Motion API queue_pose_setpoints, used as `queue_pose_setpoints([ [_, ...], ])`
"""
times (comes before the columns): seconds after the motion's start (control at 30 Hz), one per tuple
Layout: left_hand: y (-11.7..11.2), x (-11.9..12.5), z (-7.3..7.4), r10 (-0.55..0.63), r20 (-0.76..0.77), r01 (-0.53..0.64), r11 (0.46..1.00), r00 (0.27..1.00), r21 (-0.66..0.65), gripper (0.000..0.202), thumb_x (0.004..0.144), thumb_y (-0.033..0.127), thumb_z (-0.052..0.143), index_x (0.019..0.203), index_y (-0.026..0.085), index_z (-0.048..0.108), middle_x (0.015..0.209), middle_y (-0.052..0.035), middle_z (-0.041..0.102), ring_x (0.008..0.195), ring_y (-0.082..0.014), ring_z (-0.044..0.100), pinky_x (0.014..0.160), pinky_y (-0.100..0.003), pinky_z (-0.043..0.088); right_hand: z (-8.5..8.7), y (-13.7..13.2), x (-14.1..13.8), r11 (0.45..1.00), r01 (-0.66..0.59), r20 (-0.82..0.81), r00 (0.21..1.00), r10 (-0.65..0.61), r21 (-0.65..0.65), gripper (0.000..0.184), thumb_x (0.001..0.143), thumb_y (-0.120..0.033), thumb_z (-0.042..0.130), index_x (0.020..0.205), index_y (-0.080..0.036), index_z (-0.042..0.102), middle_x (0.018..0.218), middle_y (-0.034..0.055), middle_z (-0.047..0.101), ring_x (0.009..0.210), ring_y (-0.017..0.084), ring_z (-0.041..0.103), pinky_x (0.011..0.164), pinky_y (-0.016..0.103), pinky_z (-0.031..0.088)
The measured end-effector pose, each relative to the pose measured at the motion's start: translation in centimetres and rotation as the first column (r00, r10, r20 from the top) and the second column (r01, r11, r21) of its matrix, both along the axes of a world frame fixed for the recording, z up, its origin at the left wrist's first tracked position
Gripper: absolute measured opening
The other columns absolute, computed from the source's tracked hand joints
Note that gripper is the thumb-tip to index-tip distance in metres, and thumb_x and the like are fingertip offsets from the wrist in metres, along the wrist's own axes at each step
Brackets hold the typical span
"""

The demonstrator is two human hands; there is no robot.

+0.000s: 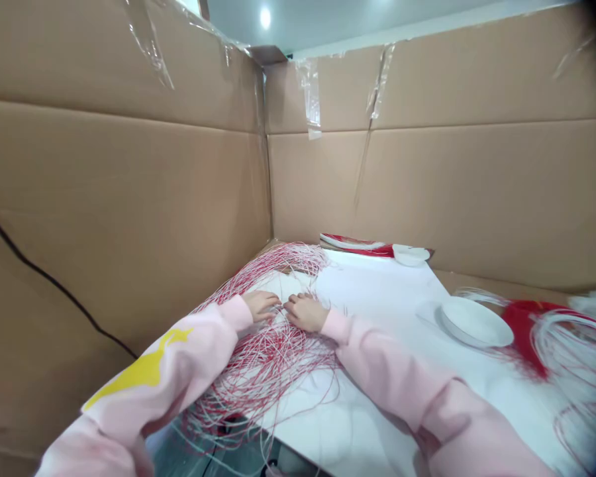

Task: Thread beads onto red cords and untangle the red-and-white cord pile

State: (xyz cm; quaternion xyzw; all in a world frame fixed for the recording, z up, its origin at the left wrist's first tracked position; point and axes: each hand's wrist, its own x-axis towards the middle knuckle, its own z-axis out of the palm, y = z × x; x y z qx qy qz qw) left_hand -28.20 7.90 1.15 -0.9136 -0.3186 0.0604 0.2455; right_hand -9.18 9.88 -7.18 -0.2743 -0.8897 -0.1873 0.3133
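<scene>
Left hand [263, 305]: fingers curled at strands [268, 358]; grip unclear
Right hand [305, 311]: fingers bent; grip unclear
Strands: tangled, overhanging table [387, 291] edge
Coil [566, 321]: blurred, cut off right

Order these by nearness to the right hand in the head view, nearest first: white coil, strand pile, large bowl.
1. Strand pile: right at the right hand.
2. Large bowl: off to the hand's right.
3. White coil: beyond the bowl, farthest right.

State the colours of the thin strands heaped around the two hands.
The strands are a mix of red and white, as the head view, the only one, shows.
</scene>
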Motion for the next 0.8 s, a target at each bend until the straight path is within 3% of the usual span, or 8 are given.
queue_pose_setpoints([
  [0.17, -0.5, -1.3, -0.9, 0.066, 0.077, -0.066, 0.998, 0.995, 0.000, 0.041, 0.082, 0.042, 0.038, 0.110, 0.015, 0.050, 0.110, -0.0114, 0.052, 0.101, -0.0210, 0.050, 0.090, -0.034, 0.040, -1.7, -2.2, 2.4, 0.998, -0.058, -0.068, 0.996, 0.057, -0.010, 0.030, 0.086, -0.029, 0.038, 0.110, -0.017, 0.051, 0.114, 0.0110, 0.049, 0.114, 0.025, 0.036, 0.094, 0.047, 0.024],
  [0.3, -0.8, -3.1, -0.7, 0.103, 0.141, -0.102, 0.995, 0.985, -0.012, 0.036, 0.082, 0.041, 0.036, 0.104, 0.016, 0.052, 0.107, -0.0103, 0.052, 0.098, -0.0186, 0.050, 0.089, -0.032, 0.041, -3.4, -2.9, 4.2, 0.985, -0.122, -0.041, 0.992, 0.117, -0.121, 0.037, 0.086, -0.030, 0.038, 0.120, -0.016, 0.045, 0.120, 0.0120, 0.047, 0.112, 0.024, 0.040, 0.094, 0.049, 0.026],
  [0.43, -1.5, -2.3, -1.0, 0.121, 0.190, -0.117, 0.993, 0.974, -0.030, 0.035, 0.082, 0.039, 0.036, 0.102, 0.016, 0.053, 0.106, -0.0106, 0.052, 0.098, -0.0192, 0.051, 0.090, -0.034, 0.040, -3.7, -3.6, 5.0, 0.982, -0.114, -0.032, 0.993, 0.110, -0.152, 0.042, 0.085, -0.032, 0.040, 0.124, -0.016, 0.043, 0.124, 0.0137, 0.045, 0.114, 0.027, 0.040, 0.094, 0.052, 0.025],
  [0.5, -2.1, -1.0, -1.6, 0.096, 0.229, -0.096, 0.995, 0.969, -0.010, 0.037, 0.082, 0.040, 0.035, 0.106, 0.016, 0.051, 0.109, -0.0109, 0.051, 0.101, -0.0198, 0.050, 0.091, -0.034, 0.040, -2.3, -3.5, 5.4, 0.971, -0.149, -0.016, 0.989, 0.149, -0.189, 0.036, 0.084, -0.030, 0.041, 0.117, -0.018, 0.050, 0.117, 0.0107, 0.053, 0.108, 0.023, 0.047, 0.093, 0.044, 0.030],
  [0.57, -2.6, 0.4, -2.3, 0.056, 0.247, -0.062, 0.998, 0.967, 0.016, 0.039, 0.082, 0.040, 0.035, 0.110, 0.016, 0.050, 0.114, -0.0113, 0.049, 0.104, -0.0203, 0.048, 0.092, -0.034, 0.039, 0.0, -2.5, 5.9, 0.953, -0.165, -0.028, 0.986, 0.163, -0.253, 0.028, 0.084, -0.023, 0.042, 0.106, -0.021, 0.059, 0.104, 0.0046, 0.061, 0.096, 0.016, 0.054, 0.087, 0.029, 0.037],
  [0.7, -2.3, 1.6, -3.7, 0.012, 0.257, -0.020, 0.999, 0.966, 0.028, 0.035, 0.081, 0.037, 0.036, 0.106, 0.018, 0.052, 0.113, -0.0106, 0.050, 0.101, -0.0201, 0.049, 0.089, -0.034, 0.041, 5.1, 1.8, 6.1, 0.959, 0.039, -0.150, 0.985, -0.084, -0.282, 0.026, 0.082, -0.015, 0.040, 0.098, -0.014, 0.062, 0.097, 0.0072, 0.063, 0.088, 0.017, 0.057, 0.079, 0.026, 0.040],
  [0.8, -1.3, 1.2, -4.4, -0.009, 0.309, 0.007, 1.000, 0.951, 0.007, 0.031, 0.082, 0.031, 0.034, 0.099, 0.017, 0.055, 0.105, -0.0097, 0.054, 0.095, -0.0181, 0.052, 0.085, -0.032, 0.043, 6.8, 5.2, 5.0, 0.920, 0.198, -0.142, 0.956, -0.258, -0.339, 0.020, 0.081, -0.024, 0.049, 0.087, -0.012, 0.063, 0.089, 0.0094, 0.063, 0.087, 0.020, 0.057, 0.075, 0.030, 0.042],
])
